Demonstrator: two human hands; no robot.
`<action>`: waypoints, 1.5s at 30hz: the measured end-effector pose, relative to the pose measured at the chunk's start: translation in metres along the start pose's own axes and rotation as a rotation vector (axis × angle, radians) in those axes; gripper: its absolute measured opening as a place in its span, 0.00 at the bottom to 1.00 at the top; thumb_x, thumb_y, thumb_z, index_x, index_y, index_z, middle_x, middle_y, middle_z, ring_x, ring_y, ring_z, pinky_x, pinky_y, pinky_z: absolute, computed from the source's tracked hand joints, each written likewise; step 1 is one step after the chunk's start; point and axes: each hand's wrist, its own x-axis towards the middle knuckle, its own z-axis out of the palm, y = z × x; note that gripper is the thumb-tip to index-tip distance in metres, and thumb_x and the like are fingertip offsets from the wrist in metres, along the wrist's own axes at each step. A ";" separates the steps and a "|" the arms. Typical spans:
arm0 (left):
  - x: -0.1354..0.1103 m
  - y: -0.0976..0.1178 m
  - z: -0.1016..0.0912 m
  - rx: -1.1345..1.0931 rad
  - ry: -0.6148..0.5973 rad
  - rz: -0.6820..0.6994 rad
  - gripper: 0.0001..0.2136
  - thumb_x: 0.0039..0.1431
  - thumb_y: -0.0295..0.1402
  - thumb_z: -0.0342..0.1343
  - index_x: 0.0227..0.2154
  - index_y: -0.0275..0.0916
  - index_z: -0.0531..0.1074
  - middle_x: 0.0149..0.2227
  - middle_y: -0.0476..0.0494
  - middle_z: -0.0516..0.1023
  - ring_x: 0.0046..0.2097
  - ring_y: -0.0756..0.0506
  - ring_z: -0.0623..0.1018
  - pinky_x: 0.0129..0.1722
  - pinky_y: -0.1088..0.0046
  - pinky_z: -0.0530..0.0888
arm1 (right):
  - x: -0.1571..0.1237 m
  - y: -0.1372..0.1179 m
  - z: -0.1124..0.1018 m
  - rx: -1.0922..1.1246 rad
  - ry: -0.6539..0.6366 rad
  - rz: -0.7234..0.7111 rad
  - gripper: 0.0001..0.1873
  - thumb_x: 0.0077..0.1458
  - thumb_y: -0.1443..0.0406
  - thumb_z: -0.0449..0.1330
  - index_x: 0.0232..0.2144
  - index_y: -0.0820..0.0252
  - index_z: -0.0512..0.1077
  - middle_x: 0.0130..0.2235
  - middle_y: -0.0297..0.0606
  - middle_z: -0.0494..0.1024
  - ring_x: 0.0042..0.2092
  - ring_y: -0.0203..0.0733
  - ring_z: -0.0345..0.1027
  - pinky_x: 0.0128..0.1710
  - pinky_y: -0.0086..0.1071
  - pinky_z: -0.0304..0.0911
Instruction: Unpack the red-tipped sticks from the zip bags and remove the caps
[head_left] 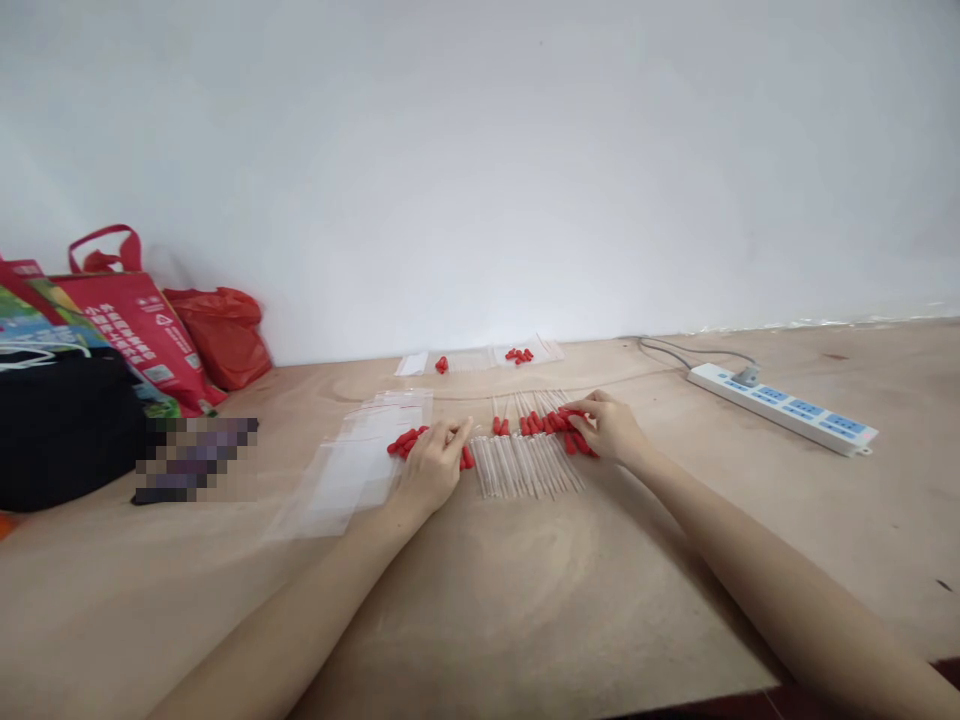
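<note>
My left hand [433, 462] rests over a small pile of red capsule-shaped pieces [405, 440], its fingers pressed together. Whatever lies between those fingertips is hidden. My right hand [611, 428] is closed with thumb and fingers on red pieces at the right end of a row. Several more red pieces [534, 423] stand in that row, and thin clear sticks or tubes [540, 400] reach away behind them. A second row of thin clear sticks or tubes [525, 468] lies side by side in front, between my hands.
Overlapping clear zip bags [352, 465] lie left of my left hand. Farther back are bags with red pieces [519, 356]. A white power strip [784, 408] with a grey cable sits right. Red carrier bags [225, 335] and a black bag [67, 430] stand left, beside a pixelated item [199, 460].
</note>
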 end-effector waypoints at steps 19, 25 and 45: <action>0.009 0.028 -0.001 -0.156 -0.112 0.193 0.11 0.58 0.23 0.41 0.34 0.35 0.69 0.29 0.44 0.74 0.33 0.47 0.72 0.35 0.70 0.73 | -0.007 -0.020 -0.005 -0.087 -0.190 0.122 0.09 0.44 0.57 0.59 0.23 0.57 0.70 0.27 0.31 0.75 0.33 0.39 0.66 0.39 0.36 0.45; 0.010 0.037 -0.002 -0.360 -0.130 0.084 0.08 0.56 0.29 0.48 0.30 0.36 0.71 0.30 0.43 0.74 0.33 0.47 0.73 0.36 0.69 0.73 | -0.007 -0.020 -0.003 -0.073 -0.193 0.152 0.12 0.47 0.55 0.57 0.22 0.56 0.71 0.26 0.31 0.76 0.31 0.38 0.66 0.39 0.36 0.46; 0.003 0.040 -0.015 -0.480 -0.216 -0.083 0.23 0.44 0.42 0.60 0.43 0.35 0.69 0.43 0.36 0.70 0.44 0.40 0.72 0.42 0.60 0.72 | -0.006 -0.016 0.004 -0.105 -0.087 0.068 0.12 0.50 0.57 0.54 0.24 0.56 0.72 0.28 0.34 0.76 0.35 0.40 0.64 0.38 0.36 0.43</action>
